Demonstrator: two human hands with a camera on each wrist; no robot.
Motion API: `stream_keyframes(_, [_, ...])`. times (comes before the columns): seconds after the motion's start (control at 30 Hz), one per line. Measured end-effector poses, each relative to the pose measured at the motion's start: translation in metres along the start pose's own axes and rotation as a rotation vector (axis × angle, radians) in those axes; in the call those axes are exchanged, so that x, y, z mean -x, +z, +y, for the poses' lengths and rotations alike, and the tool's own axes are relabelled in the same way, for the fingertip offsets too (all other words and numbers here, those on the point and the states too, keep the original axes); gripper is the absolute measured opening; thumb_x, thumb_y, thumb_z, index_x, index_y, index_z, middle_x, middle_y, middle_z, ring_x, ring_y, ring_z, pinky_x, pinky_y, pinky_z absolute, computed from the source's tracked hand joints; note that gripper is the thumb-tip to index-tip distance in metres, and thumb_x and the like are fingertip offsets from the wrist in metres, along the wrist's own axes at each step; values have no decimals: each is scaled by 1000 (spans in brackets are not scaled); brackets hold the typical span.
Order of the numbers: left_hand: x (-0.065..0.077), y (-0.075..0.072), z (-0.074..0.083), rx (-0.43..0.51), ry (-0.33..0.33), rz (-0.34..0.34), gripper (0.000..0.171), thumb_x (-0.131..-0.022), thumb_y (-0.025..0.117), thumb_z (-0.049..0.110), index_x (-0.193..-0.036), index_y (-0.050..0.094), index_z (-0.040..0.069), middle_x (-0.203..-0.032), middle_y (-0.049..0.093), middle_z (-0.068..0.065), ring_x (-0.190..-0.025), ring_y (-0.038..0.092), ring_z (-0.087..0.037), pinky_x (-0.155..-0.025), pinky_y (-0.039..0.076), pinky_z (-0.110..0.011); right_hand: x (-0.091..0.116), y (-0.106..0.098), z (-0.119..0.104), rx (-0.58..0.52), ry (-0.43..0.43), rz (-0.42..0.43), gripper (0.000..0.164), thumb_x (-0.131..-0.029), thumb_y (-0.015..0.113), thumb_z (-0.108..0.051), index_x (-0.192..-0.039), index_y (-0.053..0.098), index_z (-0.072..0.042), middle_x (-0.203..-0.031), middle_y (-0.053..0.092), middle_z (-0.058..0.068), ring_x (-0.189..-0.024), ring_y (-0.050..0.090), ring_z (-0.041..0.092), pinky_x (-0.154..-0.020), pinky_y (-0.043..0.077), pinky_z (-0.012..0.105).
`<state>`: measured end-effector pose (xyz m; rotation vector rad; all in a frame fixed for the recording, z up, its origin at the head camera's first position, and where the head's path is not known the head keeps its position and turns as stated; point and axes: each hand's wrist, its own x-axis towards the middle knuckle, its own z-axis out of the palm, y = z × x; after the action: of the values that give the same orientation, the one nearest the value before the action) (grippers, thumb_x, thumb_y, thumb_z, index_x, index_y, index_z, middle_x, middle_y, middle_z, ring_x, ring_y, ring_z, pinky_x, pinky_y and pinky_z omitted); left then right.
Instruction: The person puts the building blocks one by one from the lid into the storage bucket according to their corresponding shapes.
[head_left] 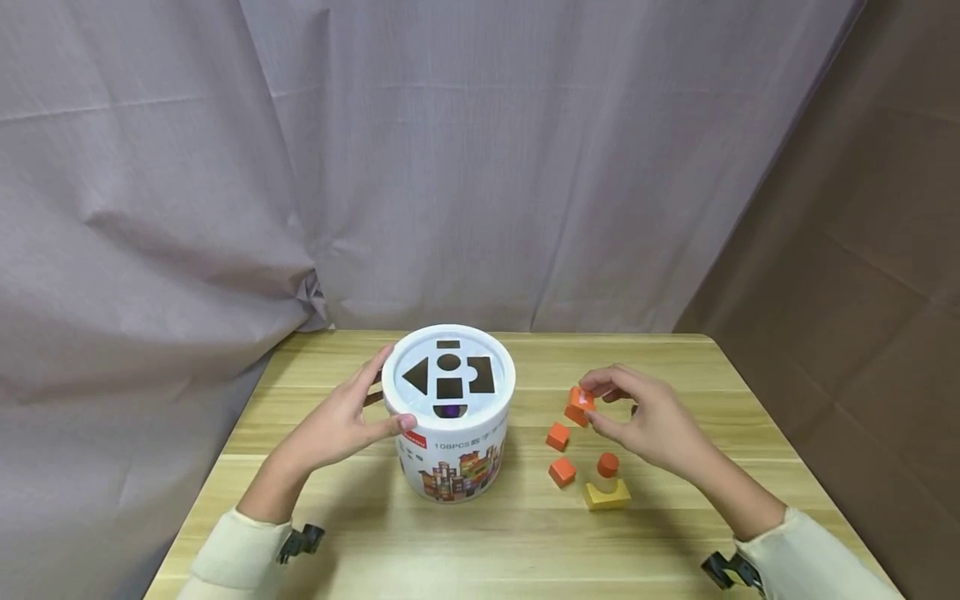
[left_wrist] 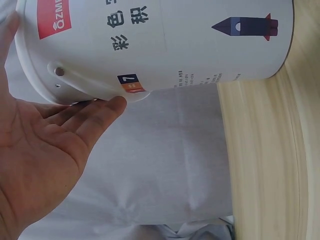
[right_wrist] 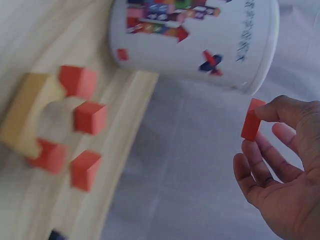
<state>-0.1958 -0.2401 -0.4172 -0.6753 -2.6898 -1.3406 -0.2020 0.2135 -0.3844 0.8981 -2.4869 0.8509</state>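
Note:
A white lidded bucket (head_left: 450,433), printed with building-block pictures, stands on the table. My left hand (head_left: 341,421) holds its left side, thumb over the front of the rim; in the left wrist view the fingers (left_wrist: 102,112) lie against the wall near the white handle (left_wrist: 82,85). My right hand (head_left: 648,417) pinches a small red rectangular block (right_wrist: 251,120) between thumb and fingers, raised over the blocks. Below it, another red block (right_wrist: 86,171) lies on the table. Nearer me are two red blocks (head_left: 557,436), a red cylinder (head_left: 608,464) and a yellow arch block (head_left: 609,497).
The bucket's lid (head_left: 405,400) has several cut-out holes: a triangle, a circle, rectangles and notched shapes. Beneath everything is a light wooden table (head_left: 480,550). Grey cloth (head_left: 480,167) hangs behind it, and a browner cloth (head_left: 862,333) hangs along the right.

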Motion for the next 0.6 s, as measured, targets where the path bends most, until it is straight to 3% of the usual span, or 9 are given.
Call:
stream_keyframes(0.2, [-2, 1, 2, -7, 0, -3, 116, -95, 86, 53, -180, 12, 27, -184, 25, -16, -149, 58, -49, -122, 49, -68, -31, 6, -21, -68, -94, -11, 41, -86, 92, 2, -122, 78, -13, -115, 82, -4, -103, 77, 16, -90, 68, 32])
stream_keyframes(0.6, [-9, 0, 5, -68, -10, -20, 119, -93, 85, 61, -180, 12, 25, -183, 29, -14, -155, 52, -44, -127, 46, -65, -76, 34, -50, -185, -177, -51, 32, -92, 90, -4, -121, 79, -13, -119, 83, -1, -110, 77, 20, -95, 68, 42])
